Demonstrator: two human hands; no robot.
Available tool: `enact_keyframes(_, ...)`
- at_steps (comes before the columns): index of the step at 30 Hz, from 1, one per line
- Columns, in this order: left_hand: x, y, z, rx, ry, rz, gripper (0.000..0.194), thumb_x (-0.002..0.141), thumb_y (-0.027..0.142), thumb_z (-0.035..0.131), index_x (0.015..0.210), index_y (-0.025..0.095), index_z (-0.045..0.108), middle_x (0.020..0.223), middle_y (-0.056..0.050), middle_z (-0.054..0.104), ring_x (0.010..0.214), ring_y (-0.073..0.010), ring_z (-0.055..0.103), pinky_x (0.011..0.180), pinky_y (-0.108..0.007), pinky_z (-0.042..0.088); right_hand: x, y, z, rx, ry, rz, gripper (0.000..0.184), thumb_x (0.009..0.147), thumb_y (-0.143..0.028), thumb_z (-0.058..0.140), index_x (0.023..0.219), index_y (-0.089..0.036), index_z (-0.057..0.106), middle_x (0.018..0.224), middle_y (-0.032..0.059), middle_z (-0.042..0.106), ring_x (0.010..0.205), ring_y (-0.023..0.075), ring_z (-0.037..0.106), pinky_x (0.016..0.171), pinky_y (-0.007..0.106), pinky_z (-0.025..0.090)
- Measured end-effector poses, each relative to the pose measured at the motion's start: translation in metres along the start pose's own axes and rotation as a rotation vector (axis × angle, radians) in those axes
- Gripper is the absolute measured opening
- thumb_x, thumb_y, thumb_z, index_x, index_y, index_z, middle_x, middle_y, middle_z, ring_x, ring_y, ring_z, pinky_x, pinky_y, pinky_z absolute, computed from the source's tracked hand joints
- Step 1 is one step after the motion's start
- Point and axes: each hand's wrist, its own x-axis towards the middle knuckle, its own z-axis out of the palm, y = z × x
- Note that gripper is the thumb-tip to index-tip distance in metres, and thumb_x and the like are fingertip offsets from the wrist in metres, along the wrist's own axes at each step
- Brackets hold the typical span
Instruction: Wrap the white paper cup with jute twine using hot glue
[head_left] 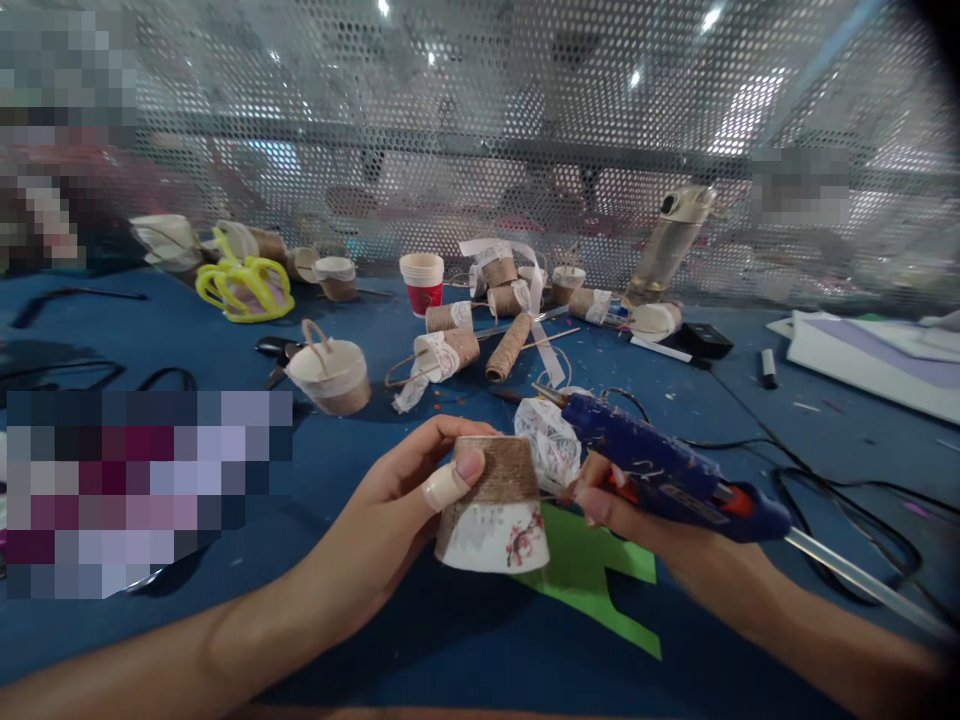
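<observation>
My left hand [420, 490], its thumb wrapped in a pale bandage, is closed around a paper cup [491, 540] held upside down. Brown twine [499, 470] is wound around the cup's upper half; the lower half is white with a pink blossom print. My right hand [615, 505] grips a blue hot glue gun [652, 455], nozzle pointing up and left, with a clear glue stick [862, 575] out of its back. Those fingertips also pinch a strand of twine running to the cup. Behind the cup sits a roll of white lace [551, 440].
Green paper [600, 590] lies under the cup. Farther back are a twine basket [334, 375], a twine spool [510, 350], red-and-white cups [422, 285] and a yellow crown-shaped piece [244, 285]. Black cables [847, 500] coil at right. A perforated metal screen [480, 130] borders the table.
</observation>
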Motion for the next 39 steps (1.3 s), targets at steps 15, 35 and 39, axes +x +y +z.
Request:
enact_keyframes(15, -0.005, -0.003, 0.004, 0.004, -0.070, 0.137, 0.002, 0.089, 0.024, 0.069, 0.087, 0.024, 0.070, 0.109, 0.000, 0.067, 0.095, -0.0165, 0.063, 0.079, -0.024, 0.052, -0.002, 0.011, 0.014, 0.229, 0.007, 0.151, 0.022, 0.085, -0.040, 0.076, 0.080, -0.022, 0.065, 0.078, -0.0029, 0.065, 0.074, 0.0136, 0.060, 0.071, 0.026, 0.051)
enact_keyframes(35, -0.007, -0.008, -0.001, 0.121, -0.147, 0.203, 0.007, 0.092, 0.027, 0.067, 0.096, 0.031, 0.071, 0.121, 0.001, 0.062, 0.113, -0.0175, 0.059, 0.090, -0.024, 0.049, -0.001, 0.008, 0.018, 0.307, 0.011, 0.111, 0.012, 0.084, -0.015, 0.072, 0.084, -0.025, 0.065, 0.079, -0.0062, 0.069, 0.075, 0.0121, 0.069, 0.071, 0.023, 0.057)
enact_keyframes(39, -0.004, -0.006, 0.000, 0.129, -0.144, 0.109, 0.016, 0.093, 0.032, 0.065, 0.109, 0.032, 0.068, 0.134, 0.000, 0.060, 0.117, -0.0213, 0.058, 0.091, -0.029, 0.050, 0.001, 0.005, 0.018, 0.231, 0.066, 0.091, 0.013, 0.083, -0.017, 0.073, 0.091, -0.025, 0.067, 0.087, -0.0037, 0.072, 0.082, 0.0146, 0.070, 0.078, 0.026, 0.058)
